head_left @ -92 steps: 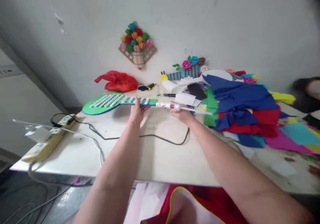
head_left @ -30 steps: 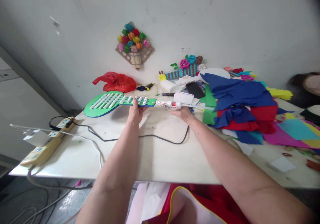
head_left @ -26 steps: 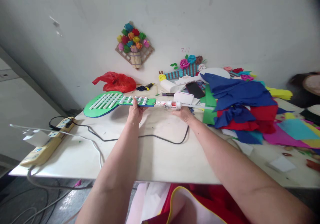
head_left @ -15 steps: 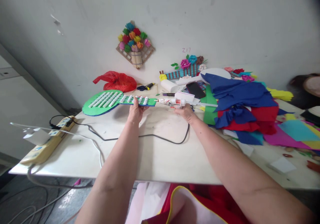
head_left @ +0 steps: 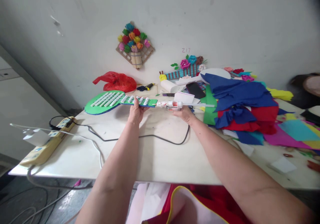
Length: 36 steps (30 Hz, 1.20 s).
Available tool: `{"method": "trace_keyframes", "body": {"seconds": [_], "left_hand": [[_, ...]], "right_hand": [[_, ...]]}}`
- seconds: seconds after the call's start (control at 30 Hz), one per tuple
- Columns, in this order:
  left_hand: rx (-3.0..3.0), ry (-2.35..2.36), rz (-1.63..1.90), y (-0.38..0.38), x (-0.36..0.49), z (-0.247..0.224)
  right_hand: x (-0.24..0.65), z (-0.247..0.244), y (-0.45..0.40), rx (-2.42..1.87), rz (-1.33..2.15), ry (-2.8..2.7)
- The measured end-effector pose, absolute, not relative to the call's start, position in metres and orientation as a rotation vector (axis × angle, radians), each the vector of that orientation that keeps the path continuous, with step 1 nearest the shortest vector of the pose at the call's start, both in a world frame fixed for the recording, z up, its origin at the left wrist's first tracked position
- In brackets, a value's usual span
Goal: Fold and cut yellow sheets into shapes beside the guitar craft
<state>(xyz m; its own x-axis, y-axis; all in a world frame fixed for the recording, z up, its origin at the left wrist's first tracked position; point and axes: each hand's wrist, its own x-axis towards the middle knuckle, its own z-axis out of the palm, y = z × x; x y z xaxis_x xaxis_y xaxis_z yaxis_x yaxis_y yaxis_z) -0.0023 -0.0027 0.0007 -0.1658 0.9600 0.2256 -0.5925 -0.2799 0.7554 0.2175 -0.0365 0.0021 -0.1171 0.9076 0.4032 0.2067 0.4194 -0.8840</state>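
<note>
My left hand [head_left: 136,111] is closed around the neck of a green guitar-shaped craft piece [head_left: 97,108] with white strips and blue edges. Its rounded body points left, held above the table. In my right hand [head_left: 184,114] is a white hot glue gun [head_left: 170,104], with the fingers wrapped round its grip. A long glue stick [head_left: 200,105] sticks out of its back. The gun's tip meets or nearly meets the end of the neck; whether they touch I cannot tell. My right fingers are partly hidden behind the gun.
A black cord [head_left: 160,136] crosses the white table [head_left: 170,164] from a power strip [head_left: 47,144] at left. Behind the hands lie a red plastic bag [head_left: 117,81], pliers [head_left: 145,87] and a phone [head_left: 195,90]. Blue cloth-like sheets [head_left: 240,90] are heaped at right.
The guitar-shaped piece has shifted slightly right and its body end has tilted a little. The glue gun has moved slightly left and down, staying at the neck's end.
</note>
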Motion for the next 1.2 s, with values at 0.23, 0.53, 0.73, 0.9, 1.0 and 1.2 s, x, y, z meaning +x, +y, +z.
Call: {"method": "trace_keyframes", "body": {"seconds": [0.23, 0.53, 0.73, 0.9, 1.0, 1.2], "left_hand": [[0.824, 0.634, 1.711, -0.002, -0.003, 0.002], [0.875, 0.588, 1.677, -0.003, -0.004, 0.0], [0.896, 0.573, 1.651, -0.004, -0.003, 0.0], [0.887, 0.573, 1.64, -0.005, -0.002, 0.002], [0.857, 0.567, 1.645, -0.006, -0.002, 0.004], [0.856, 0.543, 1.673, -0.004, -0.005, 0.004]], "right_hand": [[0.217, 0.004, -0.041, -0.988, 0.823, -1.603], [0.221, -0.003, -0.032, -1.009, 0.818, -1.464], [0.22, -0.002, -0.032, -1.043, 0.721, -1.525], [0.222, -0.008, -0.026, -1.058, 0.615, -1.556], [0.224, -0.014, -0.021, -1.072, 0.582, -1.556], [0.228, -0.023, -0.013, -1.267, 0.335, -1.561]]}}
